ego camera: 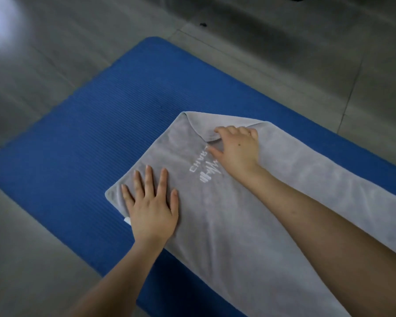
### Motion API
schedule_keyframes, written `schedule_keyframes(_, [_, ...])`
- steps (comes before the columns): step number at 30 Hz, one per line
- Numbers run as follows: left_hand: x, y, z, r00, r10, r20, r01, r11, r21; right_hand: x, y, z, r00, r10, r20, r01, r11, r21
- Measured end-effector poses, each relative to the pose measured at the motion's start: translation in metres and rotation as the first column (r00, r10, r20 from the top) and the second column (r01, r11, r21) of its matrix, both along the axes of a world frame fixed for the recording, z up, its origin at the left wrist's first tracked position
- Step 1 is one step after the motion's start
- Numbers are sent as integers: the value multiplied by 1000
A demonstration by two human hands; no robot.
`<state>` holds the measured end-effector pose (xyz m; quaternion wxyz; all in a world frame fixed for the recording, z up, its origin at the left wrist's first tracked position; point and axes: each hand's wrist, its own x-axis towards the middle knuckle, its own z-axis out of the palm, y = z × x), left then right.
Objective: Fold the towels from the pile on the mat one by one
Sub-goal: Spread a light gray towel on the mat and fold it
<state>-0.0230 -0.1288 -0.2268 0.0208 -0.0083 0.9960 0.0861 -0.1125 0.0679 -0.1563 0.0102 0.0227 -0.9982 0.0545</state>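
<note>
Towel: grey towel point(238, 225) lies lengthwise on the blue mat point(89, 133), its far corner flipped over.
Left hand point(152, 207): flat with fingers spread, pressing the near corner, likely as an anchor.
Right hand point(238, 149): fingers curled over the flipped corner, probably to straighten it.

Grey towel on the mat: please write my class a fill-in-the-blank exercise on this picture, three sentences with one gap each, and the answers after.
1. The mat under the grey towel is ____ in colour.
2. The left hand lies flat, fingers spread, on the ____.
3. The right hand grips the towel's turned-over far corner, next to lettering stitched in ____.

Missing words: blue; towel; white.
</note>
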Motion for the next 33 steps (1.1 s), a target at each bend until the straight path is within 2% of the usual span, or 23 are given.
schedule_keyframes(3, [0,0,-1,1000,0,2,0,1000,4,-29,-14,-17,1000,-30,-2,31,990,139])
schedule_keyframes(5, [-1,0,-2,1000,-2,12,2,1000,4,-37,-17,-23,995,-25,-98,43,981,190])
schedule_keyframes(11, [-1,-2,4,999,-3,42,1,999,53,-20,1,-1,974,-99,-202,121,987,101])
schedule_keyframes(14, [1,-9,12,998,9,-65,6,973,229,-9,16,7,973,-124,-193,137,989,58])
schedule_keyframes(16, [-2,-19,19,978,123,-168,-61,941,334,-6,22,12,973,-155,-172,160,987,15])
schedule_keyframes(17, [-4,-26,23,961,205,-184,-136,935,328,-4,24,14,972,-178,-155,179,984,-9])
schedule_keyframes(19, [-13,-39,31,927,358,-112,-317,908,272,-1,27,20,963,-235,-133,227,971,-72])
schedule_keyframes(21, [-22,-48,33,904,427,10,-417,878,235,1,30,28,955,-271,-120,261,961,-90])
schedule_keyframes(26, [-31,-53,38,932,363,20,-357,903,239,9,45,56,948,-299,-112,290,953,-84])
schedule_keyframes(33, [-28,-29,105,972,207,112,-234,813,533,48,91,99,898,-435,-68,419,892,-170])
